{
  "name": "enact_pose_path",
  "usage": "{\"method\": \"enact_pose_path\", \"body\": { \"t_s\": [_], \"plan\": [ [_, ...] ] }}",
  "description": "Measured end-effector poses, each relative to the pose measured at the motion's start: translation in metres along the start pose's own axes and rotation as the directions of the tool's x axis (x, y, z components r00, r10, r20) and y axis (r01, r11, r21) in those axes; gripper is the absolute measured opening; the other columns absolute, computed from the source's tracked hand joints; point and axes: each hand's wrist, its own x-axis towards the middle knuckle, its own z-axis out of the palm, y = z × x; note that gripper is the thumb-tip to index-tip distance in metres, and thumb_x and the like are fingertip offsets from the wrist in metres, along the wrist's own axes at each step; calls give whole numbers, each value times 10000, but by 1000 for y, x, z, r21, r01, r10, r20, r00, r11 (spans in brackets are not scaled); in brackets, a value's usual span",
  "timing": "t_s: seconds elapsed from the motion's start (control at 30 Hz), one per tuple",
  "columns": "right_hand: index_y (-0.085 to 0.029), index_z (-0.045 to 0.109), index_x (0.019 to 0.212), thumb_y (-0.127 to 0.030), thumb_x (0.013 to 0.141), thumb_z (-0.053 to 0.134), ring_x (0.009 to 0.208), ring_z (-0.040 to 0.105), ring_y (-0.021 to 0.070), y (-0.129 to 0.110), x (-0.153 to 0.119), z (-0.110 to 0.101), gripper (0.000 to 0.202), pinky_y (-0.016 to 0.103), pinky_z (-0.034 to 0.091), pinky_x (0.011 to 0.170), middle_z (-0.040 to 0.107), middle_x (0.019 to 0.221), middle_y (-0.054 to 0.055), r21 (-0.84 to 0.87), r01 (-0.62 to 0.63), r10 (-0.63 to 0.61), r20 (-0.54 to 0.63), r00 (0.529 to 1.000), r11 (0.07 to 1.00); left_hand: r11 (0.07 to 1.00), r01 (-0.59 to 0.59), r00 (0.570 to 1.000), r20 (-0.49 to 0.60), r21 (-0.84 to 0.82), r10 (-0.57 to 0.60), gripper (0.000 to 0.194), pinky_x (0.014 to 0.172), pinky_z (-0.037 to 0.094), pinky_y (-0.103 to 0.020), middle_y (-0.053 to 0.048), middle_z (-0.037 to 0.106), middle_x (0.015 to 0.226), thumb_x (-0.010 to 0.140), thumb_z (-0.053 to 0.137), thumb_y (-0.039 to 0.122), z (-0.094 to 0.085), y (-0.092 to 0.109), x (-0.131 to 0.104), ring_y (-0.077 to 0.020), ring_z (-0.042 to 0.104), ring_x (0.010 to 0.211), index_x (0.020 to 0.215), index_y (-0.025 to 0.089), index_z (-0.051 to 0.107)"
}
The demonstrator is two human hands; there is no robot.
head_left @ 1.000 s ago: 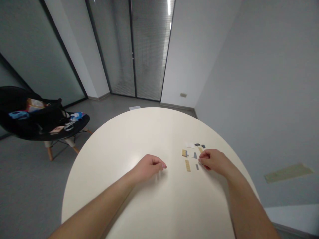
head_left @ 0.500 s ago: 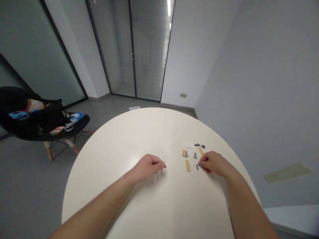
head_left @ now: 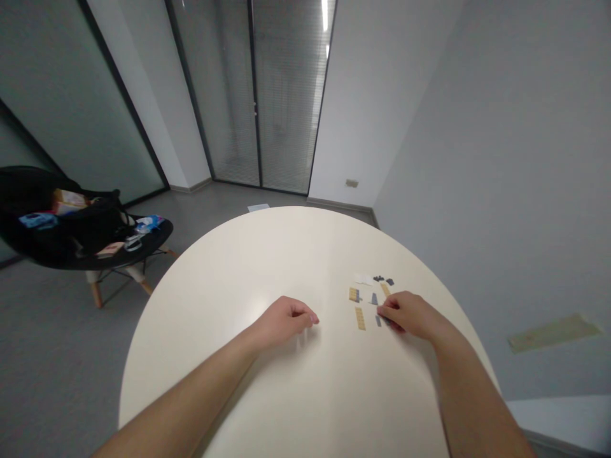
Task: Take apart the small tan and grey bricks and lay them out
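My right hand (head_left: 405,312) is closed in a pinch low over a group of small building-block pieces; what its fingertips hold, if anything, is too small and hidden. Just left of those fingertips lie a narrow grey piece (head_left: 378,321) and a grey wedge-shaped piece (head_left: 375,298). A tan studded plate (head_left: 359,319) rests nearer to me, and a tan-and-grey piece (head_left: 354,294) sits beyond it. Another tan plate (head_left: 385,290) is partly covered by my right hand. My left hand (head_left: 286,321) rests left of the pieces, its fingers curled together with nothing visible in them.
White pieces (head_left: 363,279) and small dark pieces (head_left: 383,280) lie at the far side of the group. Everything rests on a round white table (head_left: 267,254). A black chair (head_left: 90,254) with a bag stands at left; a wall (head_left: 515,222) is close at right.
My right hand's fingertips have shifted slightly left and away from me, toward the grey pieces. My left hand stays in place.
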Motion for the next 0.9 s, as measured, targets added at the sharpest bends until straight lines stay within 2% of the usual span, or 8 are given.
{"method": "enact_pose_path", "body": {
  "t_s": [0.13,0.3,0.5,0.9],
  "plan": [
    [-178,638,640,-445,791,570,512,579,141,-3,0,2,314,257,372,539,665,572,37,57,-8,7,7,1000,998,1000,-2,1000,6,-1,2,288,562,363,-231,-45,670,700,758,582,343,0,4,0,-120,521,601,832,116,742],
    [-178,638,735,-336,724,651,544,598,135,-2,4,8,158,234,381,519,679,652,25,85,-32,30,23,999,996,1000,-18,1000,7,-8,18,253,562,357,-225,-29,640,669,748,591,320,0,6,-1,-111,499,594,797,113,727],
    [-184,631,698,-260,720,637,571,583,137,-3,7,11,79,233,363,541,660,639,21,28,-16,17,-22,1000,999,999,-38,999,-1,-9,38,263,542,331,-222,-6,595,623,772,584,352,0,4,-1,-97,458,557,769,117,703],
    [-183,600,644,-243,722,618,580,557,136,-7,5,10,100,235,327,543,644,620,17,-14,-15,15,-33,999,1000,999,-45,999,17,-12,45,258,575,360,-233,-24,628,666,765,593,351,0,3,-1,-116,507,597,785,118,700]
  ]
}}
